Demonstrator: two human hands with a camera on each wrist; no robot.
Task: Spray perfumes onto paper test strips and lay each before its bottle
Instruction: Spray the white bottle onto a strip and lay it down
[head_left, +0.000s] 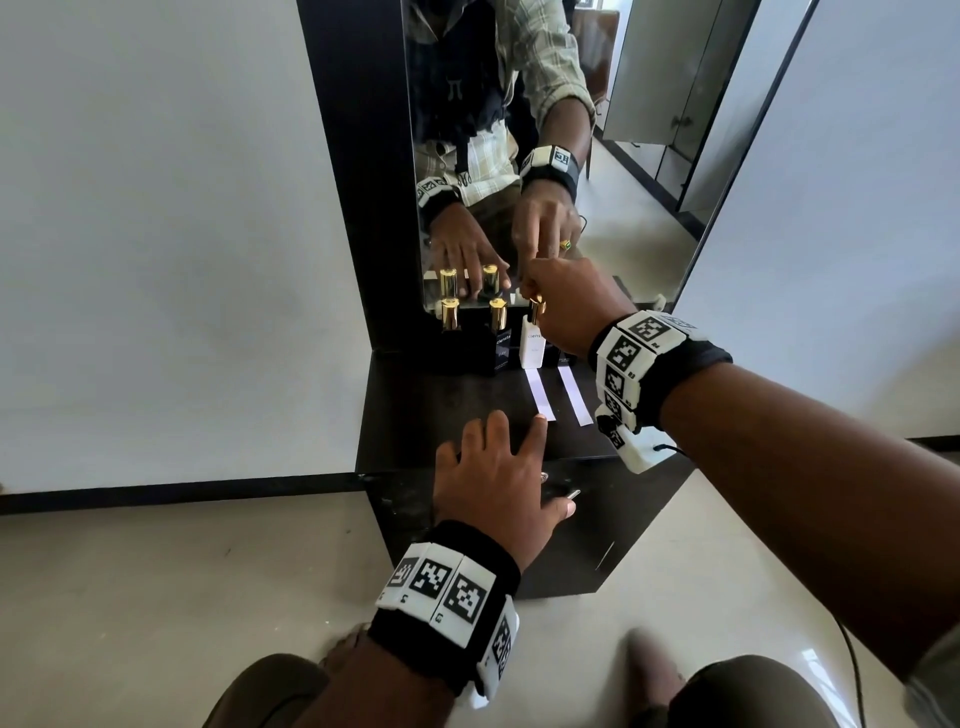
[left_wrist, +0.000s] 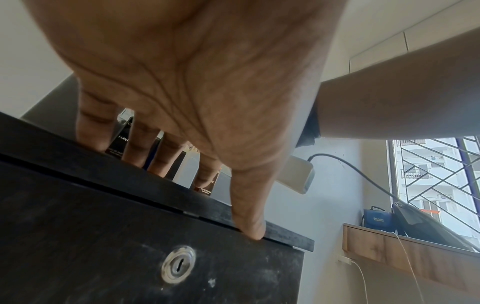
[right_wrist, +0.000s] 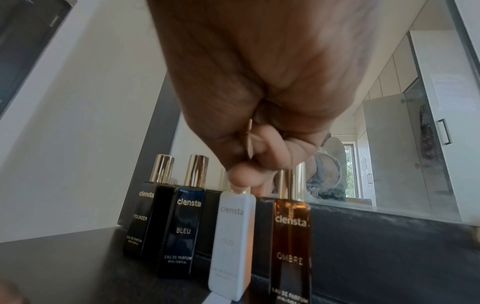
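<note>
Four gold-capped perfume bottles stand in a row against the mirror: black (right_wrist: 141, 222), blue (right_wrist: 183, 232), white (right_wrist: 232, 242) and amber (right_wrist: 291, 246). My right hand (head_left: 561, 306) reaches over them and pinches the gold cap (head_left: 536, 306) of the white bottle (head_left: 532, 348), which stands on the cabinet top. It hides the amber bottle in the head view. Two white paper strips lie flat, one (head_left: 540, 395) before the white bottle and one (head_left: 574, 397) to its right. My left hand (head_left: 498, 467) rests flat with spread fingers on the front of the top, index tip touching the left strip's near end.
The black cabinet top (head_left: 415, 415) is narrow, with a mirror (head_left: 623, 208) behind and white walls on both sides. A drawer front with a metal lock (left_wrist: 178, 264) sits under my left thumb. A cable (head_left: 852, 670) hangs from my right wrist.
</note>
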